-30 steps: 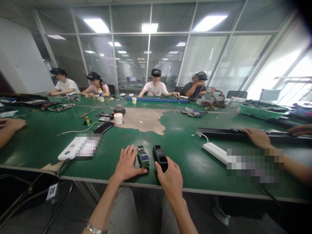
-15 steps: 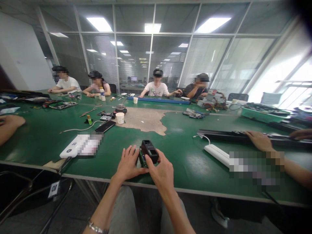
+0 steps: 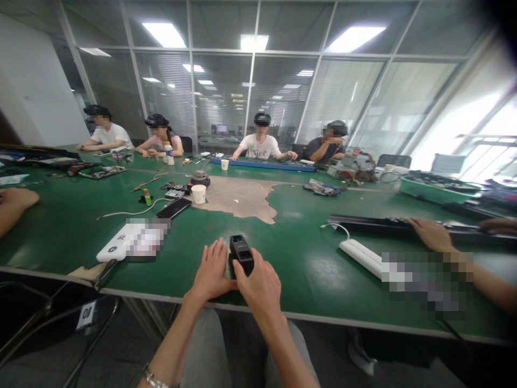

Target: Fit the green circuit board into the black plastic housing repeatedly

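Note:
A small black plastic housing (image 3: 241, 251) with slots in its top stands at the near edge of the green table (image 3: 307, 242). My right hand (image 3: 262, 283) grips it from the right, thumb on the near side and fingers round the far side. To its left, my left hand (image 3: 211, 274) lies with its fingers stretched out and its thumb pointing towards the housing's base. Whether the left palm touches the housing I cannot tell. The housing's lower part is hidden behind my hands.
A white power bank (image 3: 115, 243), a black phone (image 3: 174, 208) and a paper cup (image 3: 198, 194) are ahead to the left. On the right lie a white device (image 3: 361, 260) and a long black bar (image 3: 375, 225) under a co-worker's hand (image 3: 434, 234). Several people sit opposite.
The black housing has shifted slightly left and tilted towards my left hand, with my right hand moving along. The green circuit board seen beside it earlier is now hidden.

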`<state>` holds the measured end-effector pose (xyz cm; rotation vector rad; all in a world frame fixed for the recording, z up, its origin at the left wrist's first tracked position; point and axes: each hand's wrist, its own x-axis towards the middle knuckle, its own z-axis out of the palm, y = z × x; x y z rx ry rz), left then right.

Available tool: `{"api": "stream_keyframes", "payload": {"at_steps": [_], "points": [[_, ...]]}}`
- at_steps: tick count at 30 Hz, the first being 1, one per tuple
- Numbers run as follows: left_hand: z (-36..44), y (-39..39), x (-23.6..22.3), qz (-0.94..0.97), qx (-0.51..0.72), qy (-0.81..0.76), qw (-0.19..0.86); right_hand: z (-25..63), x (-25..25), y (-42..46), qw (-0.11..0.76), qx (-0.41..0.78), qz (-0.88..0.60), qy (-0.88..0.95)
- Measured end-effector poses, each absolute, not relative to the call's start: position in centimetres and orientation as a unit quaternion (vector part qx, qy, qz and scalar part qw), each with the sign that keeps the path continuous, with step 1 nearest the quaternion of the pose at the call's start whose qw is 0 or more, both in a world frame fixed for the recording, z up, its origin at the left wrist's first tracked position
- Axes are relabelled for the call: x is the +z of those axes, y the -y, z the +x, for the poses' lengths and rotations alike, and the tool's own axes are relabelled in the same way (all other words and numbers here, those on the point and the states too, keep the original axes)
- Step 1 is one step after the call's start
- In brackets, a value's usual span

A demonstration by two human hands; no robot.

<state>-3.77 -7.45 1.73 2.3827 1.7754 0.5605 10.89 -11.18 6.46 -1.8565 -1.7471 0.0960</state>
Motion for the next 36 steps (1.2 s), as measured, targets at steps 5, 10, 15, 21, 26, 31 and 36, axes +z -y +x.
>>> {"api": "stream_keyframes", "payload": {"at_steps": [5,10,15,21,26,31,36], "points": [[-3.7,7.6,2.0,0.788,0.168,-0.59,0.047,10.5,5.2,11.8,0.273,0.04,-0.702,0.657],[-3.5,7.7,2.3,0.789,0.162,-0.591,0.044,10.6,4.6,11.9,0.32,0.027,-0.682,0.657],[-3.7,7.6,2.1,0.791,0.17,-0.586,0.046,10.5,4.8,11.5,0.353,0.037,-0.672,0.65],[-3.7,7.6,2.2,0.794,0.181,-0.578,0.055,11.6,6.2,11.2,0.413,0.033,-0.649,0.638],[-3.6,7.6,2.5,0.795,0.177,-0.578,0.055,14.2,5.9,11.0,0.403,0.021,-0.68,0.612],[-3.6,7.7,2.7,0.796,0.171,-0.578,0.056,16.3,4.3,11.0,0.374,0.018,-0.719,0.586],[-3.6,7.6,2.6,0.798,0.166,-0.577,0.053,17.2,2.5,10.8,0.35,-0.018,-0.701,0.621]]}}
